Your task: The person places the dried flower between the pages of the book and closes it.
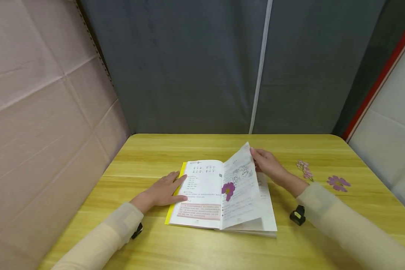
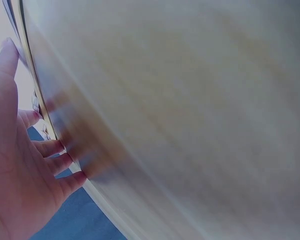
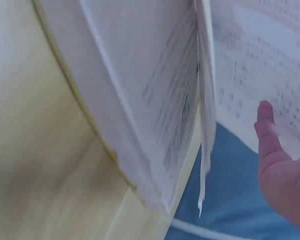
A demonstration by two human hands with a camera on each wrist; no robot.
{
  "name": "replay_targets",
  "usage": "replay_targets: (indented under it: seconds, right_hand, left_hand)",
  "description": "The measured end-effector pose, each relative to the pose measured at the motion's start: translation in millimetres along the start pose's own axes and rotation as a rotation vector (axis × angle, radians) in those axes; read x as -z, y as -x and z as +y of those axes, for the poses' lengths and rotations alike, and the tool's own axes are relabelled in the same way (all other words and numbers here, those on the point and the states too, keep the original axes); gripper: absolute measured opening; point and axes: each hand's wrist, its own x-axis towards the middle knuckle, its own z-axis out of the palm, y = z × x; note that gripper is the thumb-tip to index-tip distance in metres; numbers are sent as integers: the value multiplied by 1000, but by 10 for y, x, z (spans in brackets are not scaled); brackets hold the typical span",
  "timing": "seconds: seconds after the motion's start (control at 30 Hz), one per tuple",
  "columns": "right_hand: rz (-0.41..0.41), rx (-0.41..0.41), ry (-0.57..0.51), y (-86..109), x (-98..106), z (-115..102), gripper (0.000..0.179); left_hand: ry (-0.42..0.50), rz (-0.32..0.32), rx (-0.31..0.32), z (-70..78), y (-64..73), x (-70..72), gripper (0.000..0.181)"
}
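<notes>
An open book (image 1: 196,191) with a yellow cover edge lies on the table. My left hand (image 1: 163,190) rests on its left edge, fingers spread, with thumb and index finger over the page. In the left wrist view the fingertips of the left hand (image 2: 37,160) touch the tabletop beside the book. My right hand (image 1: 266,163) pinches a page (image 1: 241,208) near its upper outer corner and holds it lifted at a slant. A flat purple flower (image 1: 228,191) lies against this page near the spine. The right wrist view shows the right thumb (image 3: 268,131) against the printed sheet.
Right of the book, a pink flower sprig (image 1: 305,170) and another purple flower (image 1: 338,183) lie on the wooden table (image 1: 195,249). A dark grey curtain (image 1: 189,75) hangs behind the table, and pale cloth walls (image 1: 47,123) stand at both sides.
</notes>
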Motion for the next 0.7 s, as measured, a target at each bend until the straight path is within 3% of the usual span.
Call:
replay_targets:
  seconds: [0.17, 0.27, 0.4, 0.53, 0.7]
  right_hand:
    - [-133, 32, -105, 99, -208, -51, 67]
    - [-177, 42, -86, 153, -380, -58, 60]
    - [-218, 71, 100, 248, -615, -48, 50]
    - [-264, 143, 302, 376, -787, -16, 54]
    - [-334, 337, 560, 514, -922, 46, 64]
  left_hand:
    - [-4, 6, -1, -11, -17, -6, 91]
    - [-2, 7, 4, -14, -33, -12, 91]
    - [-2, 4, 4, -24, -47, -26, 92]
    - [1, 5, -8, -34, -52, -31, 92]
    - [-4, -1, -15, -41, -55, -24, 86]
